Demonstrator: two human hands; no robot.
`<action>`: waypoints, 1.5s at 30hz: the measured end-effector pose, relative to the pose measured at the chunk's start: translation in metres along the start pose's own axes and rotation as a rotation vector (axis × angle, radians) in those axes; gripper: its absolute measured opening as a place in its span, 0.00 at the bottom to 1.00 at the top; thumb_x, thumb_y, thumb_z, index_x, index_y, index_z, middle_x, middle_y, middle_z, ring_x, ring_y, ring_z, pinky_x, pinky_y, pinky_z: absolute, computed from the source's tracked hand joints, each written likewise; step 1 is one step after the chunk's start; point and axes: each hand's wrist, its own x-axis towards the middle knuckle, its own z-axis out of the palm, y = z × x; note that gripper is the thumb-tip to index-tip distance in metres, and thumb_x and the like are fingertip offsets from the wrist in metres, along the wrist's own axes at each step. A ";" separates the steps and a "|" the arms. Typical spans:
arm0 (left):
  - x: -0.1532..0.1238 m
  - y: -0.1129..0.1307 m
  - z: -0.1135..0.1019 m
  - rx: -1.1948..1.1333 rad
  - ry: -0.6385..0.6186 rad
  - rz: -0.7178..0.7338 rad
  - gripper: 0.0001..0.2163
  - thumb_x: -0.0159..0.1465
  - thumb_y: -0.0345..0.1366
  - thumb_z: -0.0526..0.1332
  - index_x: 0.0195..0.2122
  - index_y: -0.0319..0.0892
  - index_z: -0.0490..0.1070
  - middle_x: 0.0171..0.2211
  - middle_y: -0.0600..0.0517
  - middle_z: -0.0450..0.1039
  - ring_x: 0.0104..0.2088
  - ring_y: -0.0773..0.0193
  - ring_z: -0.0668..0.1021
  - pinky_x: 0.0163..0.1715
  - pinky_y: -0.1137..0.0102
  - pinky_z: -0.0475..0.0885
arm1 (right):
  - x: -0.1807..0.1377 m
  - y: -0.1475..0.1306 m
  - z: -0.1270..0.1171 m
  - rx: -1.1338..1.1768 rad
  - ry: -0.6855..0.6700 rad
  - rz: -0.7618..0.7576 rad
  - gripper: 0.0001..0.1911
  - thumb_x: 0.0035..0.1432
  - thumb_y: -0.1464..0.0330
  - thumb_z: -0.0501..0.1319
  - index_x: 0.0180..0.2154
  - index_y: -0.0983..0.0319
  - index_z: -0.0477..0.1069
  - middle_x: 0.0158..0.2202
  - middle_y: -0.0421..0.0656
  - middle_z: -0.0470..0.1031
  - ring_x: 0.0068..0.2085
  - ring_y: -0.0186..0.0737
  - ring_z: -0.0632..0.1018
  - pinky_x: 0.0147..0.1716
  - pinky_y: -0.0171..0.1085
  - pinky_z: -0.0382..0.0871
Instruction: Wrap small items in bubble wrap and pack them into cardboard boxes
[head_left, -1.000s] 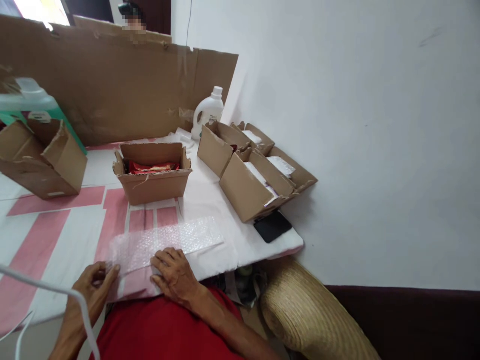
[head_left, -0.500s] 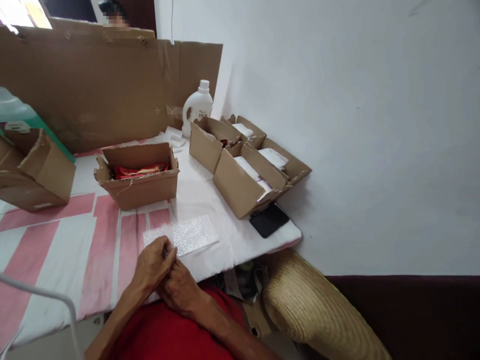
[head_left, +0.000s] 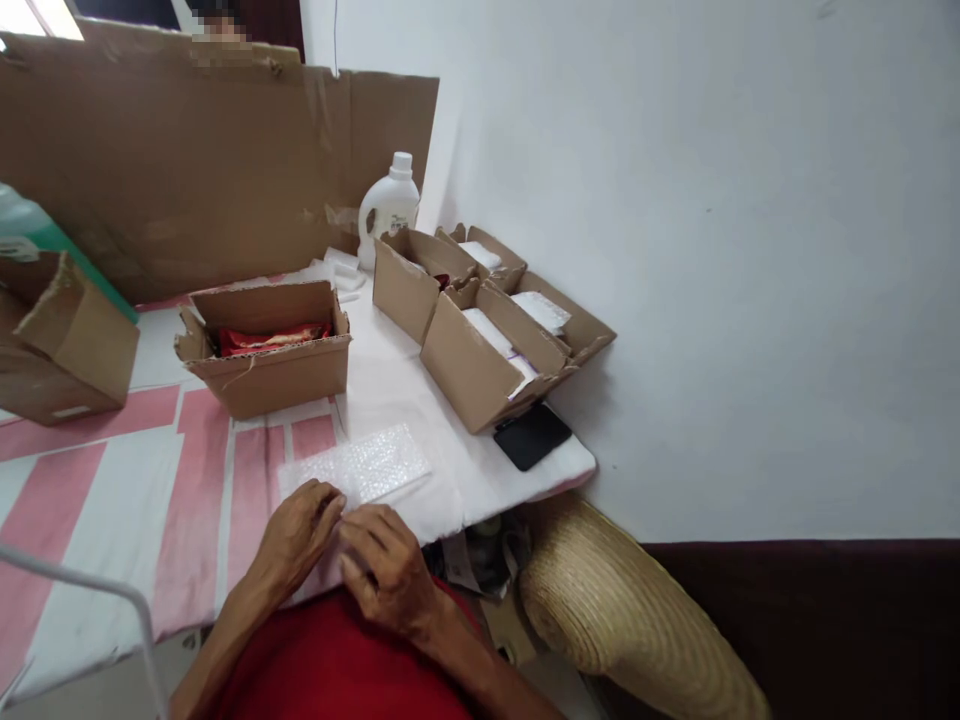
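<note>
Both hands, left hand (head_left: 296, 530) and right hand (head_left: 386, 560), lay flat, pinching nothing, on bubble wrap (head_left: 356, 470); pressed fold evenly, edges aligned.

A bare strip of the bench (head_left: 150, 500) is left open between the bubble wrap (head_left: 356, 468) and the open box of red packets (head_left: 264, 345), which blocks the way straight ahead. To the right, passage is closed off by two joined cardboard boxes (head_left: 487, 340) and a black phone (head_left: 531, 437) lying at the bench edge. The back is shut by an upright cardboard sheet (head_left: 210, 170), and another box (head_left: 64, 340) stands at the far left.
</note>
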 end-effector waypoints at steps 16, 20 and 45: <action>-0.037 -0.026 -0.031 -0.210 0.225 -0.590 0.34 0.42 0.67 0.65 0.39 0.44 0.71 0.24 0.53 0.77 0.24 0.56 0.78 0.26 0.64 0.71 | -0.004 0.030 0.020 -0.140 -0.057 0.066 0.19 0.65 0.70 0.58 0.57 0.63 0.67 0.56 0.52 0.75 0.58 0.47 0.72 0.57 0.49 0.69; -0.035 -0.018 -0.029 -0.374 0.147 -0.621 0.29 0.40 0.64 0.69 0.29 0.44 0.69 0.18 0.57 0.70 0.18 0.66 0.69 0.19 0.70 0.62 | -0.001 0.033 0.023 -0.161 -0.046 0.061 0.22 0.64 0.64 0.63 0.56 0.65 0.67 0.54 0.54 0.75 0.55 0.50 0.73 0.55 0.49 0.70; 0.008 -0.028 0.047 0.576 0.164 0.536 0.25 0.70 0.41 0.54 0.69 0.45 0.58 0.69 0.41 0.60 0.69 0.47 0.61 0.65 0.52 0.58 | 0.019 0.037 -0.005 0.470 0.191 0.986 0.10 0.64 0.67 0.58 0.47 0.60 0.63 0.27 0.37 0.75 0.20 0.37 0.78 0.18 0.32 0.70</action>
